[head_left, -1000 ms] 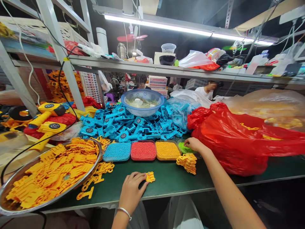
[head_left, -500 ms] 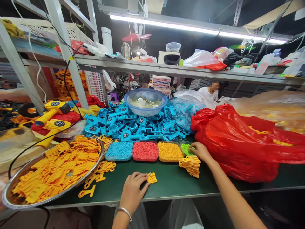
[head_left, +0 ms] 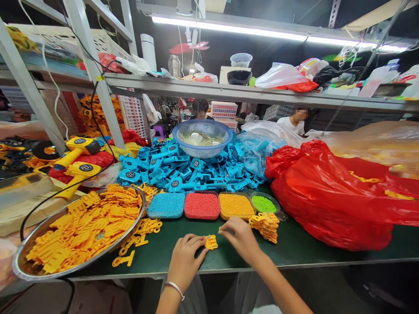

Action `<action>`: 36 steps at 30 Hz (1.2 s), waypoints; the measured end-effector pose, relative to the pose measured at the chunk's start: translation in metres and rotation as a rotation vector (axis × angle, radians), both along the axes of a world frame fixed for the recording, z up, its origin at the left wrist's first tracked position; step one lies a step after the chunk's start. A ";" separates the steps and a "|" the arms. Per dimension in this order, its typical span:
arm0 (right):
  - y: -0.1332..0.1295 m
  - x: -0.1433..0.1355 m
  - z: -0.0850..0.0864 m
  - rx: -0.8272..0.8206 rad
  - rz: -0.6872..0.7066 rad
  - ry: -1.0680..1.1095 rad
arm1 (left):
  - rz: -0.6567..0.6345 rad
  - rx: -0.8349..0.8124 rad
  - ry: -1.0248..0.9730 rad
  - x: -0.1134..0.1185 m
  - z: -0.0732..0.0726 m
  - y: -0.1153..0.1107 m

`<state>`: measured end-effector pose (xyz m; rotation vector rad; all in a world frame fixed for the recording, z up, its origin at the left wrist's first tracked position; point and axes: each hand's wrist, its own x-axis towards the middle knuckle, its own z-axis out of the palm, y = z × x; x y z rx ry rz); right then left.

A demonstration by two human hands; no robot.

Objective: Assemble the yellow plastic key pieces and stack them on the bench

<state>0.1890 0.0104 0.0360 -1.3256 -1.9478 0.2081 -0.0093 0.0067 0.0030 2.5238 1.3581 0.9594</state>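
Observation:
Low over the green tabletop, my left hand (head_left: 187,257) pinches the edge of a small yellow plastic piece (head_left: 211,242), with thumb and forefinger closed on it. My right hand (head_left: 241,240) is just to the right of that piece and apart from it. Its thumb and forefinger are pressed together; whatever is at their tips is too small to make out. A stack of similar yellow pieces (head_left: 266,226) stands beyond the right hand. Behind both hands are tubs of small beads: blue (head_left: 166,205), red (head_left: 202,205), yellow (head_left: 236,206) and green (head_left: 263,203).
A metal tray (head_left: 144,205) heaped with yellow parts stands at the left, with loose yellow parts (head_left: 123,259) beside it. Blue plastic parts (head_left: 183,172) pile up behind the tubs, under a blue basin (head_left: 203,150). A red plastic bag (head_left: 330,196) lies at the right.
My right hand has left the green bead tub and moved left and nearer, to beside the yellow piece. My left hand keeps its hold on that piece.

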 end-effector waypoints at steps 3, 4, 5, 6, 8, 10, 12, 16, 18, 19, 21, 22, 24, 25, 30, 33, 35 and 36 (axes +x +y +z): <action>-0.005 -0.024 -0.028 -0.076 -0.013 -0.015 | 0.000 0.000 -0.001 0.000 0.001 -0.001; -0.005 -0.027 -0.033 -0.092 -0.024 -0.014 | 0.000 -0.002 0.001 0.000 0.002 -0.002; -0.004 -0.027 -0.037 -0.104 -0.029 -0.015 | 0.001 -0.003 0.003 0.000 0.002 -0.002; -0.003 -0.027 -0.039 -0.114 -0.025 -0.018 | 0.001 -0.004 0.006 0.000 0.002 -0.002; -0.001 -0.024 -0.039 -0.133 0.011 -0.033 | 0.002 -0.007 0.009 0.000 0.001 -0.002; 0.000 -0.022 -0.037 -0.150 0.057 -0.045 | 0.001 -0.011 0.009 0.000 0.001 -0.001; 0.000 -0.021 -0.037 -0.159 0.080 -0.042 | 0.004 -0.016 0.012 0.000 0.001 -0.001; 0.000 -0.022 -0.038 -0.172 0.081 0.000 | 0.011 -0.034 0.037 0.001 0.003 -0.002; 0.000 -0.022 -0.038 -0.186 0.084 0.014 | 0.014 -0.036 0.043 0.001 0.003 -0.003; 0.000 -0.022 -0.037 -0.192 0.086 0.017 | 0.015 -0.034 0.041 0.001 0.003 -0.003; -0.001 -0.022 -0.037 -0.199 0.087 0.019 | 0.013 -0.027 0.038 0.001 0.003 -0.003; -0.001 -0.022 -0.036 -0.199 0.085 0.019 | 0.011 -0.026 0.038 0.001 0.003 -0.003; -0.001 -0.022 -0.036 -0.196 0.081 0.021 | 0.011 -0.026 0.039 0.001 0.003 -0.003; -0.001 -0.022 -0.036 -0.194 0.080 0.022 | 0.010 -0.027 0.039 0.001 0.002 -0.003; 0.001 -0.023 -0.037 -0.207 0.086 0.029 | 0.011 -0.019 0.027 0.001 0.002 -0.002; 0.002 -0.023 -0.036 -0.214 0.063 0.072 | 0.015 -0.020 0.026 0.001 0.002 -0.002; 0.002 -0.022 -0.036 -0.211 0.030 0.124 | 0.016 -0.024 0.026 0.001 0.002 -0.003; 0.002 -0.022 -0.036 -0.210 0.018 0.145 | 0.016 -0.025 0.027 0.001 0.001 -0.003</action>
